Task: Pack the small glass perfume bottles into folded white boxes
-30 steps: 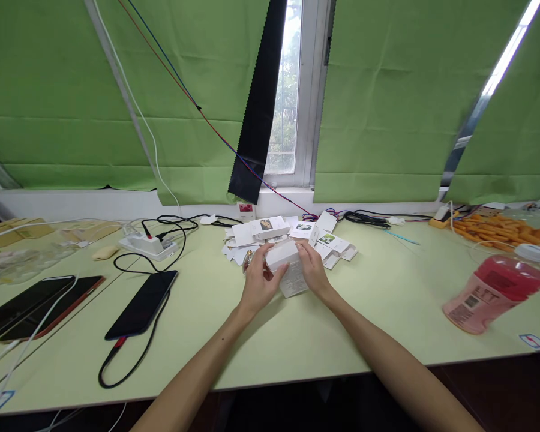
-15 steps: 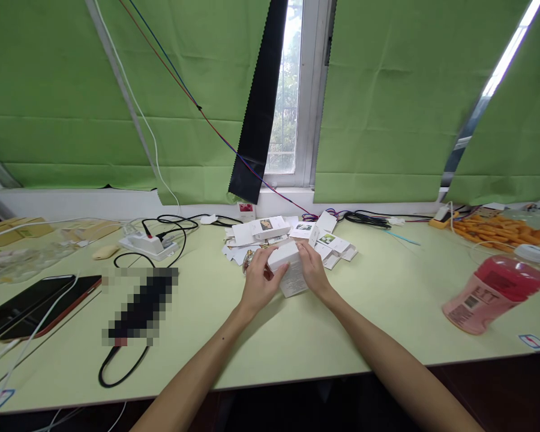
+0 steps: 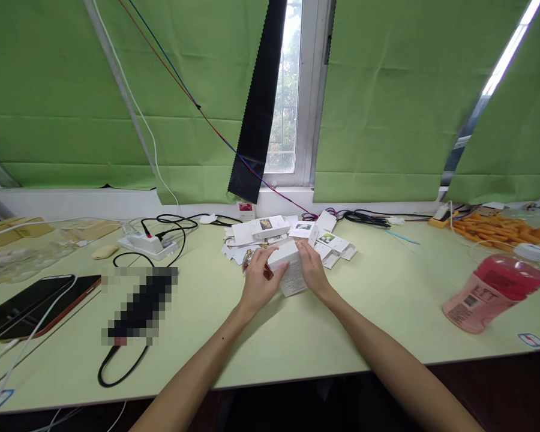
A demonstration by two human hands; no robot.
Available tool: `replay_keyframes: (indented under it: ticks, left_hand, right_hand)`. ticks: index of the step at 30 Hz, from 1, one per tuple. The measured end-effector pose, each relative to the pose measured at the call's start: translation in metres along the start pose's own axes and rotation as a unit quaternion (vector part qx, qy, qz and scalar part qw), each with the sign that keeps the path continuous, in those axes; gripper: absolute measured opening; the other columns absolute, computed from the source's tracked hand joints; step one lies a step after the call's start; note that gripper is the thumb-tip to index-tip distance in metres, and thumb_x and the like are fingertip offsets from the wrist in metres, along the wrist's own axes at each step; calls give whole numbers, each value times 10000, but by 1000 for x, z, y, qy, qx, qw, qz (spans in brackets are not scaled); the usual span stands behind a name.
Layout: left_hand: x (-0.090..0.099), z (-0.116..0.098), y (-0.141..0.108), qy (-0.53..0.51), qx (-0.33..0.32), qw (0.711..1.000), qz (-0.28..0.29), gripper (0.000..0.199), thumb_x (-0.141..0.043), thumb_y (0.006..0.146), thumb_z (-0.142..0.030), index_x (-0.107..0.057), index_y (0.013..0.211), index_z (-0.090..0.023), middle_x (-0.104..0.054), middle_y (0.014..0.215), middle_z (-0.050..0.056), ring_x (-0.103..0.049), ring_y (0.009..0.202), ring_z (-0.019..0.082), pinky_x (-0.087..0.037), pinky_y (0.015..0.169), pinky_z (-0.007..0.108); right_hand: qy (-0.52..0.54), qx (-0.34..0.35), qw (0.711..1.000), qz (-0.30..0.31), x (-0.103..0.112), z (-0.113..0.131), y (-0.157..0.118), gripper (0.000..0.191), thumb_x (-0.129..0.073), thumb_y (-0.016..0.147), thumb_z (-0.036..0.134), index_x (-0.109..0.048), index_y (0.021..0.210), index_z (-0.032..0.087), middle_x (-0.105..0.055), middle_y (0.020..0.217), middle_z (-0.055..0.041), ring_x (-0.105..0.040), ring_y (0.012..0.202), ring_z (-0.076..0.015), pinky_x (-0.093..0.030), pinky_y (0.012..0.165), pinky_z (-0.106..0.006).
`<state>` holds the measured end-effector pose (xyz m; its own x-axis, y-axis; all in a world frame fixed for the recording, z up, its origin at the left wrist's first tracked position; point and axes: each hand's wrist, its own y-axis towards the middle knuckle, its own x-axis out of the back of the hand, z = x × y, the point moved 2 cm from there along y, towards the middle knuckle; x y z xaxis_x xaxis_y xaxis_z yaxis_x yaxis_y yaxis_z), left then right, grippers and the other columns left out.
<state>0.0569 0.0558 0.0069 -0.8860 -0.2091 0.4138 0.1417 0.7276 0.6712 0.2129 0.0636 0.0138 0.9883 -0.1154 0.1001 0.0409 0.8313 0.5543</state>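
Both hands grip a small white cardboard box (image 3: 293, 277) at the middle of the table. My left hand (image 3: 261, 279) has its fingers and thumb closed on the box's left side and top edge. On the opposite side, my right hand (image 3: 314, 270) is closed round the box near its top. A raised white flap stands by the right fingers. Just behind lies a heap of flat and folded white boxes (image 3: 270, 227) with small printed pictures. A shiny brown-and-clear item (image 3: 246, 261) shows partly beside my left hand; what it is I cannot make out.
On the left are a power strip (image 3: 146, 243) with black cables, two dark phones or tablets (image 3: 49, 306) and a blurred-out black object (image 3: 141, 306). A pink drink bottle (image 3: 495, 291) stands on the right, near a pile of orange pieces (image 3: 490, 234).
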Motion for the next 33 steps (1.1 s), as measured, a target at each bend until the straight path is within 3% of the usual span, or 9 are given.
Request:
replay_keyframes:
  ticks: [33]
  left_hand:
    - [0,3,1,-8,24,1000,7,300,-648,906,-398,-638,1165,-247,-577,1032,42,-563,678,113,-523,545,251]
  right_hand:
    - [-26,9,1000,-5,1,1,0,339,-344,1027,441,-547,856,231,-553,787,-2,-497,719,-179,-388,689,-294]
